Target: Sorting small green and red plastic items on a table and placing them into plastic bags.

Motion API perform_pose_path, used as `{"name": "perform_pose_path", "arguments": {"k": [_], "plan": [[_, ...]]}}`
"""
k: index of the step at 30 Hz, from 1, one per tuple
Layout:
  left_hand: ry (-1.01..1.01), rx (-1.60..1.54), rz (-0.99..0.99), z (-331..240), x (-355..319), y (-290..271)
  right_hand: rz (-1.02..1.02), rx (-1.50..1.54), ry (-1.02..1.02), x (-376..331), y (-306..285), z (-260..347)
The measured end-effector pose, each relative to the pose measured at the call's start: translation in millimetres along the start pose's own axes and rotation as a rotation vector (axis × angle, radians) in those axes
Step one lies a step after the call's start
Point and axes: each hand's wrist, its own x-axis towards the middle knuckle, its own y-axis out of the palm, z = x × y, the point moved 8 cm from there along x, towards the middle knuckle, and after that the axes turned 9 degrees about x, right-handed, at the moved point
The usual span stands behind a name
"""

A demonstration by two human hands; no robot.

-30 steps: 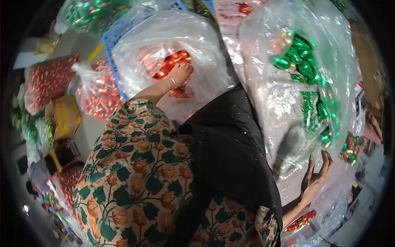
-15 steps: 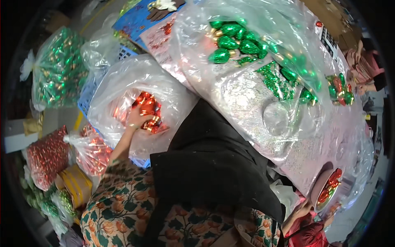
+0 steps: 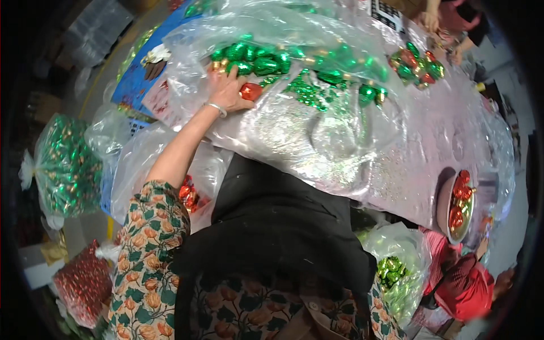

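Observation:
Stretched forward over the table, my left hand [image 3: 228, 93] curls round a shiny red bulb-shaped ornament [image 3: 250, 91], which shows between thumb and fingers. Its fingertips touch the near left end of a row of glittery green bulb ornaments [image 3: 266, 66] with gold caps, lying partly under clear plastic sheeting [image 3: 334, 22]. Below my forearm, an open clear plastic bag [image 3: 136, 170] stands by the table edge with red ornaments [image 3: 190, 195] inside, partly covered by my arm. My right hand does not show.
Green glitter [image 3: 309, 90] is scattered on the plastic-covered table [image 3: 396, 181]. A bowl [image 3: 445, 198] of red ornaments sits near the right edge. Co-workers' hands [image 3: 433, 25] are by a mixed ornament pile [image 3: 416, 65]. A tied bag of green ornaments [image 3: 68, 164] stands left.
My left hand has come out of the bag of red ornaments and reached forward to the green row, carrying a red ornament. The view has shifted.

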Motion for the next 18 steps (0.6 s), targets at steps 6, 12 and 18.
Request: {"name": "perform_pose_path", "arguments": {"k": [6, 12, 18], "plan": [[-0.029, 0.229, -0.012, -6.5, 14.7, 7.8, 0.134, 0.043, -0.087, -20.7, -51.5, 80.0], [-0.167, -0.17, -0.148, 14.0, 10.6, -25.1, -0.155, 0.258, -0.296, -8.5, -285.4, 276.1], [0.028, -0.899, -0.379, -75.2, 24.6, -138.3, -0.35, 0.949, -0.949, -54.0, -329.6, 458.0]]}}
